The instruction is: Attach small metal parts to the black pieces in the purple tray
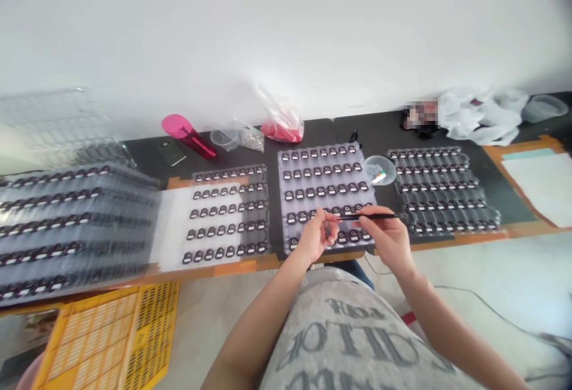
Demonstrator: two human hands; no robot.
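Note:
Above the front rows of the middle plastic tray [283,199], both hands are close together. My right hand [389,240] grips black tweezers [379,216], slim and nearly level, with the tip pointing left. My left hand [316,236] is closed, thumb and forefinger pinched close to that tip; whatever lies between them is too small to make out. Rows of small black parts [330,190] with white marks fill the tray, some hidden under my hands. Right of the tray stands a round clear tub [388,165] with small pale content.
Another filled tray [447,187] lies to the right, one more [263,214] to the left, partly on white paper [172,229]. A tall tray stack [120,223] stands far left. Behind are a pink bottle [192,137], a phone [172,153] and bags [283,131]. A yellow crate [154,324] sits below.

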